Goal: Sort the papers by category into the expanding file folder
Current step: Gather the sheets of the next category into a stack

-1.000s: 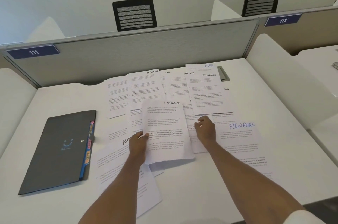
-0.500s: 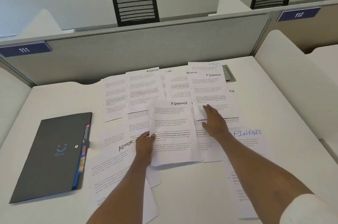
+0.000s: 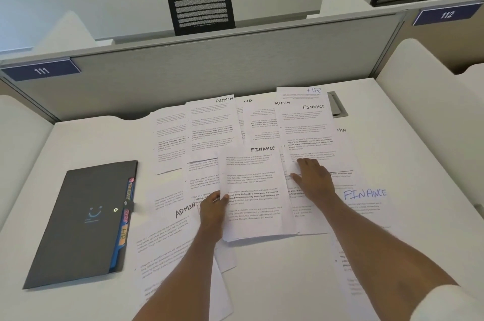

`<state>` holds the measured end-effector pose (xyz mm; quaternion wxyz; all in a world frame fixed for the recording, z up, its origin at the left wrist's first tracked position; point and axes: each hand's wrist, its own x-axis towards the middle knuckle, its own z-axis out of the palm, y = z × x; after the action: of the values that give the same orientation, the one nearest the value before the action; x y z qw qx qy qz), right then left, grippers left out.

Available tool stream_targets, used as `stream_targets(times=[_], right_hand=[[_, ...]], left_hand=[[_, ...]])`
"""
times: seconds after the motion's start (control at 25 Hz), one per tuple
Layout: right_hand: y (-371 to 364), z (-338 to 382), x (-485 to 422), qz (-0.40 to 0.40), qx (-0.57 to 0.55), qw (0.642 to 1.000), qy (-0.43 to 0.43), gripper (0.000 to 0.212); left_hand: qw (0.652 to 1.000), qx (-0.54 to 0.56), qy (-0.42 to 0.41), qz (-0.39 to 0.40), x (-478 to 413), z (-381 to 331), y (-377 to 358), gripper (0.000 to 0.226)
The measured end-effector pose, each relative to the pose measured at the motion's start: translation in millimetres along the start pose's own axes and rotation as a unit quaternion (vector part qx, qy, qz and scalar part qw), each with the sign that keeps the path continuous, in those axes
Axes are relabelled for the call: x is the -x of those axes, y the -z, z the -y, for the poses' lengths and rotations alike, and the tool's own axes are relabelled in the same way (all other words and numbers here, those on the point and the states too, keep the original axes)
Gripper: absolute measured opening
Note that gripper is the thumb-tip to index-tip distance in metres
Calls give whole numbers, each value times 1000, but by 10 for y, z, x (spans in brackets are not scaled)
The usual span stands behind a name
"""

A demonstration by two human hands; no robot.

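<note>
Several printed sheets marked ADMIN, FINANCE and HR lie spread over the white desk (image 3: 262,273). My left hand (image 3: 213,209) pinches the left edge of a small stack topped by a FINANCE sheet (image 3: 255,189), held just above the desk. My right hand (image 3: 313,179) lies with straight fingers on the lower part of another FINANCE sheet (image 3: 307,132) farther back right. The dark grey expanding file folder (image 3: 81,223) lies closed at the left, coloured tabs showing along its right side.
A grey partition (image 3: 209,69) closes off the desk's far edge, with white side dividers left and right. A cable port (image 3: 337,107) sits at the back right. A blue-lettered FINANCE sheet (image 3: 366,205) lies right of my right forearm.
My right hand has left the sheets beside the stack and reached forward onto the far FINANCE sheet. My left hand keeps holding the stack.
</note>
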<state>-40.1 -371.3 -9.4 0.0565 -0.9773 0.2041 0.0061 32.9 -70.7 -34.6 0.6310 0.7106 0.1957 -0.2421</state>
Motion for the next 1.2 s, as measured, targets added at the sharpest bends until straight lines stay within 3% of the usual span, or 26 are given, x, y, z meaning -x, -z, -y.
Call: stream_targets(times=[0.16, 0.44, 0.52, 0.64, 0.8, 0.88, 1.2], right_hand=[[-23, 56, -49, 5, 18, 1000, -23, 61], [-97, 105, -112, -33, 44, 997, -48, 35], [-141, 75, -110, -80, 49, 995, -43, 26], [-85, 121, -61, -159, 20, 986, -49, 31], [46, 433, 146, -282, -30, 959, -3, 26], [71, 661, 315, -308, -72, 948, 25, 25], [-213, 1347, 1137, -228, -93, 958, 148, 24]], left_hand=[[1000, -4, -1, 12, -2, 27, 18, 12], [1000, 2, -1, 24, 9, 18, 18, 14], [1000, 0, -2, 27, 2, 15, 28, 14], [1000, 6, -4, 23, 20, 12, 21, 14], [1000, 6, -9, 23, 31, 9, 13, 12], [1000, 2, -4, 21, 12, 8, 12, 11], [1000, 7, -7, 14, 97, -95, 0, 23]])
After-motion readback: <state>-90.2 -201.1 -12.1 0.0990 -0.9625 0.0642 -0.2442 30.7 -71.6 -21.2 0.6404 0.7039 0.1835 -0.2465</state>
